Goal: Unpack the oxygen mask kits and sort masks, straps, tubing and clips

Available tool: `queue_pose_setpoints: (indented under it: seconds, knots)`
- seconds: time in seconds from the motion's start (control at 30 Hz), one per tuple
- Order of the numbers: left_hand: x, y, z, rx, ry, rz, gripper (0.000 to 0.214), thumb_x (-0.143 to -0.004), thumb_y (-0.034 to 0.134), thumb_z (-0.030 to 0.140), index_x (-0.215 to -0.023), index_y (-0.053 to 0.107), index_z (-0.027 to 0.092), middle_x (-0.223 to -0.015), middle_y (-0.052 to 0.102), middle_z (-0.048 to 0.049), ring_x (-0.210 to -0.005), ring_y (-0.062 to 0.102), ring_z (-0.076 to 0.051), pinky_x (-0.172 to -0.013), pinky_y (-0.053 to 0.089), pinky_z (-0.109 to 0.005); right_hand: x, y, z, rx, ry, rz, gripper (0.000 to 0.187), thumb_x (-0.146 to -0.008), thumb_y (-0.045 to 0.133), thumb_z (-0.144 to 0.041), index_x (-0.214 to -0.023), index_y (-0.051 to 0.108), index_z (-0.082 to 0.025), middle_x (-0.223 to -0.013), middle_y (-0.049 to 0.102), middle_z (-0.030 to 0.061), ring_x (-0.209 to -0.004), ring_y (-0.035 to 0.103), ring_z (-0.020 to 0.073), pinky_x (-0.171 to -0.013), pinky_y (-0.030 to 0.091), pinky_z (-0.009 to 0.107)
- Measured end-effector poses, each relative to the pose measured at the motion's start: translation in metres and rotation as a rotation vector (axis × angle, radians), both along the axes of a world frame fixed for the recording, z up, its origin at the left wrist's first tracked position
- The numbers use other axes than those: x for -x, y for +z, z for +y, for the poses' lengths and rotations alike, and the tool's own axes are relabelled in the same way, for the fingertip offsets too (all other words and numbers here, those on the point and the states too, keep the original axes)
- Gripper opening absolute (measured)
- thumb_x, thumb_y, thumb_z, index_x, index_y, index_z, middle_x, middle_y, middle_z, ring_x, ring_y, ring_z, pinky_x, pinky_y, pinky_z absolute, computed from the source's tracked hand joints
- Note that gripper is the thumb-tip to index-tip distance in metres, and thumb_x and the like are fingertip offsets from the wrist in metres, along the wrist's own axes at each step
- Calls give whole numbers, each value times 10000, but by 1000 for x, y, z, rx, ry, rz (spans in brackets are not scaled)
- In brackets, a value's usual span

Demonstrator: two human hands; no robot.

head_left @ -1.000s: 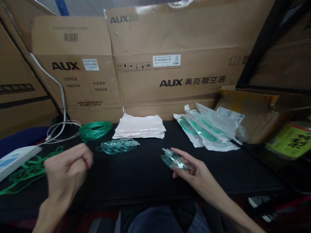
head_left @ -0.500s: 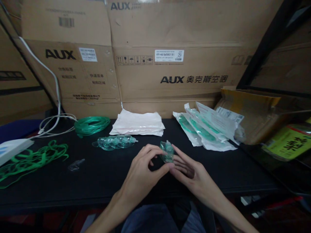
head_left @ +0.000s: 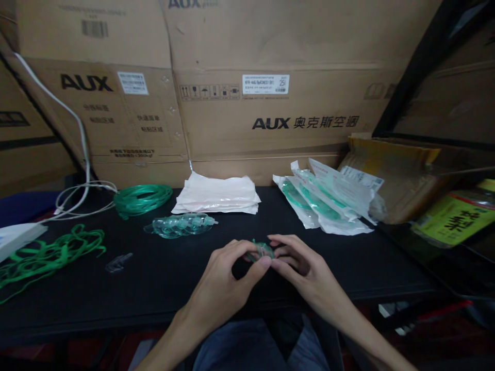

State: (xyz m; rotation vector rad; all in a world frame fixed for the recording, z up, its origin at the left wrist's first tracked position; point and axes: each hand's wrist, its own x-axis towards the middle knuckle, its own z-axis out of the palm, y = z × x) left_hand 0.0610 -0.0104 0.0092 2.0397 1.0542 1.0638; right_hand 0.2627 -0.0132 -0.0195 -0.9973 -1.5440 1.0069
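A small translucent green oxygen mask (head_left: 263, 250) is held low over the table, partly hidden by fingers. My left hand (head_left: 235, 268) grips it between thumb and fingers. My right hand (head_left: 299, 260) has its curled fingers and thumb on the mask's right edge, close to my left thumb. Behind and to the left lies a row of nested green masks (head_left: 183, 225). Further left are a tangle of green elastic straps (head_left: 58, 255) and a few small clear plastic pieces (head_left: 118, 263).
At the back are a coil of green tubing (head_left: 143, 200), a stack of white packets (head_left: 216, 195) and packaged tubing sets (head_left: 325, 201). A carton (head_left: 402, 180) and a yellow-labelled container (head_left: 456, 219) stand at right. A white cable (head_left: 83, 139) runs down the left, before large cardboard boxes (head_left: 216, 46).
The mask has been tilted and lowered slightly, so it now shows flatter between my hands. My right fingers have curled in more. The whole view has shifted a little.
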Motion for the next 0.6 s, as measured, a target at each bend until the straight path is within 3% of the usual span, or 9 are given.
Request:
queue_pose_setpoints:
  seconds: [0.13, 0.27, 0.4, 0.6]
  knots:
    - [1, 3, -2, 207, -119, -93, 279, -1033, 503, 388, -1089, 709, 209, -1014, 748, -22, -906, 691, -166, -791, 521, -232, -2, 5, 0, 47, 102, -9, 407, -871, 775, -371, -1259, 715, -260, -1277, 713, 64, -1183, 677, 217, -1022, 555, 320]
    - [3, 4, -5, 173, -55, -47, 321, -1038, 467, 403, -1034, 741, 236, -894, 740, 1, -834, 674, -171, -744, 516, -235, 0, 10, -1, 86, 73, -1, 417, -869, 765, -388, -1254, 726, -231, -1213, 755, 66, -1132, 707, 235, -1019, 565, 364]
    - [8, 3, -8, 85, 16, 10, 300, -1020, 489, 388, -1039, 763, 269, -928, 753, 2, -853, 669, -186, -788, 514, -269, 1, 13, -4, 23, 34, -107, 372, -881, 749, -379, -1223, 744, -235, -1198, 760, 64, -1106, 709, 241, -1023, 551, 382]
    - [13, 0, -5, 309, -98, -177, 257, -988, 536, 335, -1024, 755, 206, -950, 736, -29, -890, 697, -187, -802, 574, -272, 4, 13, -7, 3, 24, -144, 344, -894, 723, -382, -1199, 747, -225, -1212, 760, 62, -1132, 696, 243, -1039, 520, 375]
